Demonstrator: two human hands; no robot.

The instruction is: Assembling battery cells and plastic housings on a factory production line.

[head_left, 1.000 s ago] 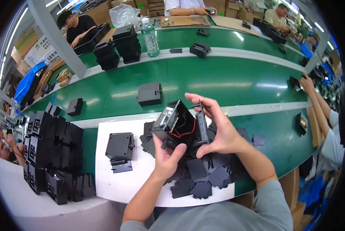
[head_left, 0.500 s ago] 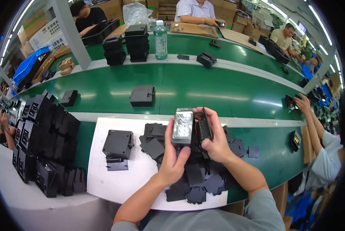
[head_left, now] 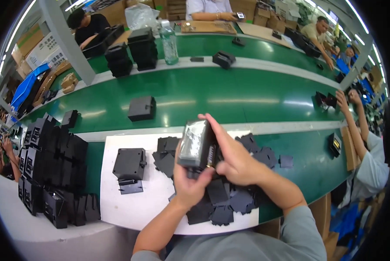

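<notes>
A black plastic box (head_left: pixel 194 145) with a glossy, clear-looking face is held up over the white board in both hands. My left hand (head_left: pixel 188 188) is closed round its left side and bottom, with the thumb at its lower edge. My right hand (head_left: pixel 235 162) presses along its right side, fingers stretched up past the top corner. Between box and right palm, a dark inner side with small metallic details shows; the rest there is hidden. Beneath my hands lie many flat black plates (head_left: pixel 219 191). A closed black box (head_left: pixel 129 163) stands on the board's left.
The white board (head_left: pixel 121 213) lies on the green bench. Black housings are stacked (head_left: pixel 58 148) at the left. Another black box (head_left: pixel 141 108) sits on the green belt (head_left: pixel 195 98). Farther back stand black stacks (head_left: pixel 142 48) and a bottle (head_left: pixel 169 43). A co-worker's arms (head_left: pixel 351 117) reach in at right.
The black part with a red wire, held apart in my right hand before, is now against the box's right side. The box has tilted and shifted slightly left; the whole view has shifted too.
</notes>
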